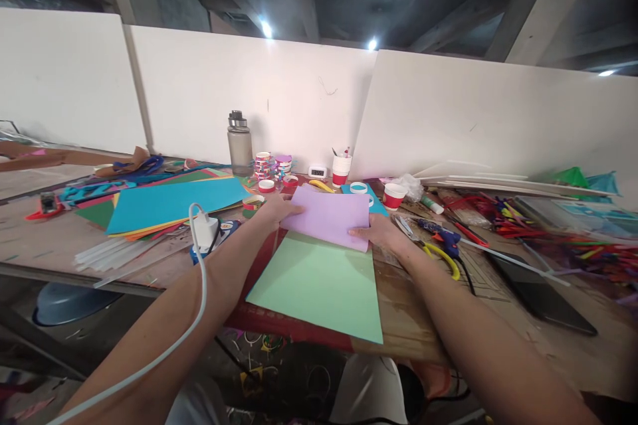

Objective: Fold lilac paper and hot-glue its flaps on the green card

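A lilac paper sheet (331, 216) is folded back over a light green sheet (319, 285) that lies on a red mat (279, 325) in front of me. My left hand (276, 207) rests on the lilac sheet's left edge, fingers stretched flat along it. At the sheet's right corner, my right hand (381, 234) pinches the folded edge, fingers closed on the paper.
A stack of coloured paper (169, 206) lies at left, with a white charger and cable (204, 232) beside it. A grey bottle (239, 144), tape rolls (272, 166) and paper cups (393, 196) stand at the back. Glue gun (443, 234), yellow-handled pliers (441, 255) and a tablet (538, 292) lie right.
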{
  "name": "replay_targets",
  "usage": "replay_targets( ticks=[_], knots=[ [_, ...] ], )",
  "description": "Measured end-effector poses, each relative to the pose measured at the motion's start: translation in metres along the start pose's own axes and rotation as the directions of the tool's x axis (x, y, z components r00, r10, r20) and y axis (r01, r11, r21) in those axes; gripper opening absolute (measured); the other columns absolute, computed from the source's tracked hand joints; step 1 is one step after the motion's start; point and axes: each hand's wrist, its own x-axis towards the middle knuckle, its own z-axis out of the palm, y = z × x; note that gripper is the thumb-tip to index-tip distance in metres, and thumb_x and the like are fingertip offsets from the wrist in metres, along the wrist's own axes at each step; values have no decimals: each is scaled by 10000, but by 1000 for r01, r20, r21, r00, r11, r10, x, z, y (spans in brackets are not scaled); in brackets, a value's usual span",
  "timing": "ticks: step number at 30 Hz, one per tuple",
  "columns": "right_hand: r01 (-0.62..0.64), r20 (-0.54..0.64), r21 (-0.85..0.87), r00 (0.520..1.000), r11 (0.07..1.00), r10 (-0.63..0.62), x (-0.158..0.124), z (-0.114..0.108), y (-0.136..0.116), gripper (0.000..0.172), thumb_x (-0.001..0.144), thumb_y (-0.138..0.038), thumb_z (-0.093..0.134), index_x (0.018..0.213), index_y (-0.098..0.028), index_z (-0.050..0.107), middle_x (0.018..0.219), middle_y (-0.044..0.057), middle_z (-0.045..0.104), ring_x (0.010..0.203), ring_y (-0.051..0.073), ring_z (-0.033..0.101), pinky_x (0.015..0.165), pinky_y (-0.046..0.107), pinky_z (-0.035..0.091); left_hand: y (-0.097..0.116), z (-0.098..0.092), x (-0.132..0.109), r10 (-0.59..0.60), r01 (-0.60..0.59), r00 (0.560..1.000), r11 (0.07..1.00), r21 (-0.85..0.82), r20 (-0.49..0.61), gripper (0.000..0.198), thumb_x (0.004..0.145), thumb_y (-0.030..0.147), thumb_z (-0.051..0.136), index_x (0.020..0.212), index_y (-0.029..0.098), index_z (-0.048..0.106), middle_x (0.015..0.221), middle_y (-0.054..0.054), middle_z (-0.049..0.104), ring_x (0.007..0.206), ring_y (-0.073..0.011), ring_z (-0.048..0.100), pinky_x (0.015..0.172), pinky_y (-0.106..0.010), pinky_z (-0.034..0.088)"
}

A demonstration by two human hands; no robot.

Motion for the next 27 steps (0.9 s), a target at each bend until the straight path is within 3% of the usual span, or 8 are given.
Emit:
replay_targets(
  ticks=[3,5,8,11,17,22,25,27],
  knots=[
    [-34,55,-66,998,997,37,4,-5,-2,424,501,-395,817,843,-194,664,766,30,688,654,190,594,559,309,480,3,0,-3,35,-29,996,997,-67,78,618,296,322,924,831,135,678,880,-95,717,730,-227,644,644,-328,511],
    [58,-141,-150,987,987,-80,5,-11,-9,593,517,-456,810,1011,-186,622,970,87,688,820,240,618,691,380,508,7,1,-6,143,-131,984,985,-114,102,588,349,423,903,815,135,690,812,-66,709,671,-194,618,617,-309,494],
    [218,-402,-478,807,851,-432,-1,-21,-27,683,651,-542,724,1193,-169,540,1232,168,582,1137,313,521,948,502,401,13,2,-14,359,-358,929,933,-31,89,526,488,503,841,842,137,709,784,-44,698,654,-169,591,595,-272,454],
    [308,-318,-724,644,617,-695,-15,-25,-44,602,833,-538,556,1313,-189,459,1358,172,490,1271,316,404,1033,525,281,17,6,-21,506,-511,859,846,154,76,434,589,497,787,832,144,714,771,-30,681,665,-165,572,573,-251,409],
    [299,-128,-834,714,465,-689,-31,-16,-56,492,880,-519,523,1276,-226,528,1213,125,623,1158,327,465,905,478,322,20,15,-33,626,-643,764,723,251,155,358,635,484,775,729,152,681,707,-10,619,640,-141,523,540,-238,367],
    [386,-123,-708,757,591,-641,-30,-13,-59,261,844,-452,606,808,-198,657,770,32,660,791,205,560,775,363,369,25,21,-41,643,-656,754,750,90,135,351,601,452,823,705,163,655,762,-18,651,721,-170,583,607,-259,422],
    [377,-403,-439,729,816,-554,-29,-20,-61,284,797,-422,645,650,-187,583,597,-35,504,587,127,441,584,277,344,27,22,-41,612,-603,782,791,-106,121,452,671,494,781,983,187,671,993,-64,699,914,-218,633,732,-294,469],
    [384,-650,-230,623,894,-435,-26,-31,-61,278,770,-414,659,643,-188,560,594,-54,459,559,105,397,539,255,326,26,20,-38,576,-553,812,812,-187,99,524,742,566,701,1104,194,631,1113,-98,684,1026,-237,625,783,-310,470]
  ],
)
